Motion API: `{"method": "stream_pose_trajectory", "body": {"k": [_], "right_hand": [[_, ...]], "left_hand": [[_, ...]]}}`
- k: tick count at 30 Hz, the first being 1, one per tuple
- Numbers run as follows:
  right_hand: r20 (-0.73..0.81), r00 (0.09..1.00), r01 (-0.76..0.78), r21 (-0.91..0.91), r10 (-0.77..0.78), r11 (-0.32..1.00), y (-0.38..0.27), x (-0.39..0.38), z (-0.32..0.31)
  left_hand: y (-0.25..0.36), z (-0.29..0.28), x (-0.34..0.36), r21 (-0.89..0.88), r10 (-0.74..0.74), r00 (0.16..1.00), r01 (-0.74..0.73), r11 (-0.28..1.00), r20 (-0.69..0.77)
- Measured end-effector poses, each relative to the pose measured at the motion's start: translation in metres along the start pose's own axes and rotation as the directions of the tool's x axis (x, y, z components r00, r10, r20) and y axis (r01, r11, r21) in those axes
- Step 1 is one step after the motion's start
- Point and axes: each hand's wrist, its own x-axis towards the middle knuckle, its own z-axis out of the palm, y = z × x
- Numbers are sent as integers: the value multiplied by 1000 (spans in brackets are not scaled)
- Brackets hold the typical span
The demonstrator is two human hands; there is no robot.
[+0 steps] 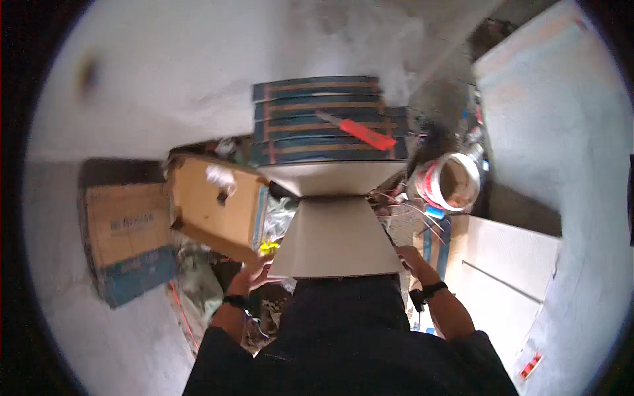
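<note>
A pale, flat tile (335,239) is tilted in front of my body, its near edge close to my dark trousers. My left hand (256,273) grips its near left corner, with some fingers partly hidden. At its right edge, my right hand (409,259) has its fingers curled round the side. Beyond the tile's far end stands a stack of dark boxes (323,148) with brown stripes, showing a pale side face. A red-handled tool (367,134) with a narrow grey blade lies across the top of the stack.
On the left are an opened cardboard box (210,201) and a closed brown-and-teal carton (129,218). To the right stand a white bucket (456,182) with residue inside and large pale slabs (505,270). Wires and plastic litter surround the boxes; walls rise on both sides.
</note>
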Motion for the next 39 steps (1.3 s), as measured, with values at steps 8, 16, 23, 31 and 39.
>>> {"method": "stream_pose_trajectory", "body": {"k": [8, 16, 23, 31, 39], "right_hand": [[-76, 988, 143, 126, -134, 982, 35, 39, 36], [-84, 630, 596, -586, -772, 549, 48, -56, 48], [-215, 807, 415, -455, -550, 787, 116, -146, 93], [-423, 824, 125, -512, -376, 850, 301, -228, 147], [-742, 665, 234, 101, -83, 967, 468, -394, 269]], "left_hand": [[-28, 9, 9, 37, 167, 981, -164, 986, -103], [-18, 51, -34, 936, 297, 949, -197, 291, 107], [-27, 36, 28, 207, -142, 978, 109, 972, 155], [-92, 180, -7, 721, -328, 930, 114, 683, 164], [-268, 302, -91, 983, -417, 908, 48, 177, 31]]}}
